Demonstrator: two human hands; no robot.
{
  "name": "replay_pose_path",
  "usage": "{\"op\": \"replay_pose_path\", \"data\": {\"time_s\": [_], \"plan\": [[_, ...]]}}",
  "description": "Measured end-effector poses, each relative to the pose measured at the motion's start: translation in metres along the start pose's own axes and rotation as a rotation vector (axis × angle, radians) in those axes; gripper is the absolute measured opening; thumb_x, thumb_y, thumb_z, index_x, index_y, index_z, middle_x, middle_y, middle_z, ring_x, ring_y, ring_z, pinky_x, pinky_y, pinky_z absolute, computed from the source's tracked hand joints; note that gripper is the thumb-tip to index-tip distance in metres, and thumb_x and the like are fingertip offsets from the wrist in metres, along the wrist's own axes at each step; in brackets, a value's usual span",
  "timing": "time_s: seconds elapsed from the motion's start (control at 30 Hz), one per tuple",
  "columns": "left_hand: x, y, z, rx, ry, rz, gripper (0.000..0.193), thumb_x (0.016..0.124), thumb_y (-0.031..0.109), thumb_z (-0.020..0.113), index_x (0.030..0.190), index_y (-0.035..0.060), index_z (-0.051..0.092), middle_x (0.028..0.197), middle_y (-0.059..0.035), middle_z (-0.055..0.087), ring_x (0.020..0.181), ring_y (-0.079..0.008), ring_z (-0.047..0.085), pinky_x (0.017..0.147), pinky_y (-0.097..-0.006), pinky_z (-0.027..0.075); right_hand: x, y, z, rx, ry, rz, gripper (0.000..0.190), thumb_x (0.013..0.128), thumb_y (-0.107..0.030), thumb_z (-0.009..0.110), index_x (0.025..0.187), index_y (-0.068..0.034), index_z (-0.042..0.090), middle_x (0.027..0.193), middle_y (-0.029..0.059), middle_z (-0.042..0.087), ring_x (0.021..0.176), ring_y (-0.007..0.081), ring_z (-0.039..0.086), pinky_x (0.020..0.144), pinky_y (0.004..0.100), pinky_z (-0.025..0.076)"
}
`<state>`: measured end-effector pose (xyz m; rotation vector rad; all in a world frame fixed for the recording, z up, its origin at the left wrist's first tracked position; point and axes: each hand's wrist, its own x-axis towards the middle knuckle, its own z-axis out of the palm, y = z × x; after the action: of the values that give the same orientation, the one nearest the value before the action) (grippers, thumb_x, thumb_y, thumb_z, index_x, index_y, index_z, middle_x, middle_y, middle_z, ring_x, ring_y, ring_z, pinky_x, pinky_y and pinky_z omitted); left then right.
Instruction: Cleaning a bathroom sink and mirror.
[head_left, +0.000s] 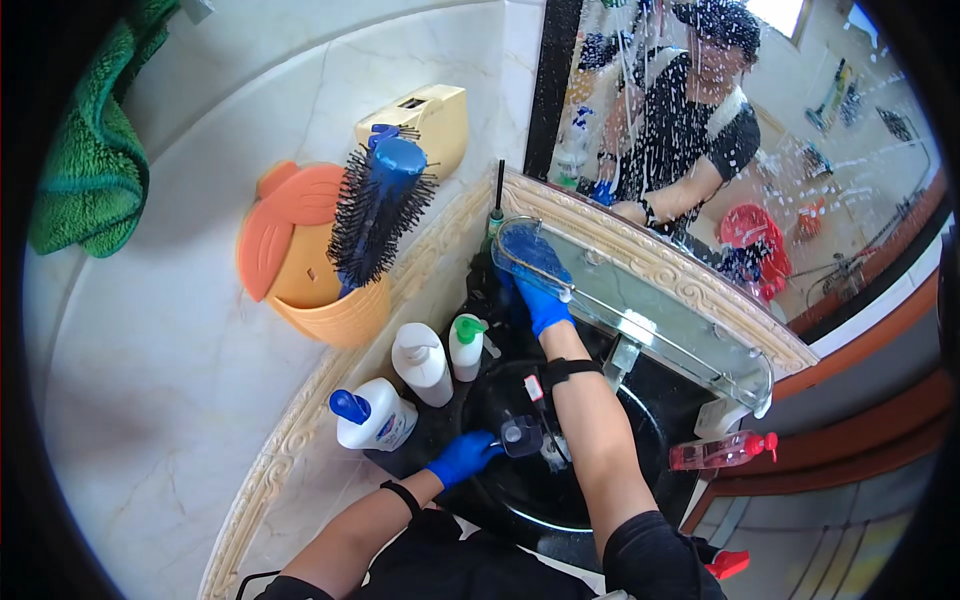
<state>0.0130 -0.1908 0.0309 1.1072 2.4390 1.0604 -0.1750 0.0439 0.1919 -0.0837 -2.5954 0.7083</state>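
Observation:
My left hand (463, 459), in a blue glove, grips the handle of a small transparent cup (520, 436) over the black basin (495, 487). My right hand (541, 289), gloved in blue too, reaches to the left end of the glass shelf (600, 289) below the mirror (675, 135). Its fingers are at the shelf's metal rail, partly seen through glass; whether they hold anything cannot be told. White droplets and streaks cover the mirror. A faucet (621, 360) stands beside my right forearm.
Left of the basin stand a blue-capped bottle (379, 416), a white pump bottle (424, 367) and a green-topped one (466, 352). A pink pump bottle (712, 452) lies right. A round brush (382, 210) sits in an orange wall holder (330, 307). A green towel (94, 180) hangs left.

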Motion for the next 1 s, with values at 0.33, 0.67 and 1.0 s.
{"op": "replay_pose_path", "data": {"time_s": [0.33, 0.67, 1.0], "plan": [[0.009, -0.001, -0.002, -0.025, 0.011, 0.013, 0.024, 0.083, 0.028, 0.059, 0.085, 0.0047, 0.057, 0.087, -0.0189, 0.057, 0.08, -0.0392, 0.056, 0.067, -0.044, 0.046, -0.067, 0.011, 0.006, 1.034, 0.104, 0.261, 0.039, 0.074, -0.004, 0.065, 0.112, -0.001, 0.056, 0.111, 0.0098, 0.061, 0.098, 0.0208, 0.059, 0.087, 0.0323, 0.046], [0.011, -0.001, -0.002, -0.023, 0.091, 0.098, 0.025, 0.083, 0.029, 0.06, 0.081, 0.0039, 0.056, 0.081, -0.0175, 0.056, 0.076, -0.0385, 0.056, 0.064, -0.0438, 0.046, -0.153, -0.003, -0.096, 0.819, 0.2, 0.284, 0.04, 0.072, 0.0, 0.068, 0.11, 0.004, 0.057, 0.108, 0.0108, 0.062, 0.097, 0.0164, 0.06, 0.088, 0.0295, 0.046], [0.007, 0.007, -0.003, -0.066, 0.138, 0.043, 0.024, 0.082, 0.027, 0.061, 0.082, 0.0033, 0.056, 0.08, -0.0193, 0.057, 0.076, -0.0398, 0.056, 0.063, -0.044, 0.045, -0.247, 0.0, -0.218, 0.668, 0.447, 0.36, 0.047, 0.071, 0.002, 0.069, 0.116, 0.006, 0.053, 0.111, 0.011, 0.06, 0.098, 0.0177, 0.059, 0.09, 0.0304, 0.045]]}}
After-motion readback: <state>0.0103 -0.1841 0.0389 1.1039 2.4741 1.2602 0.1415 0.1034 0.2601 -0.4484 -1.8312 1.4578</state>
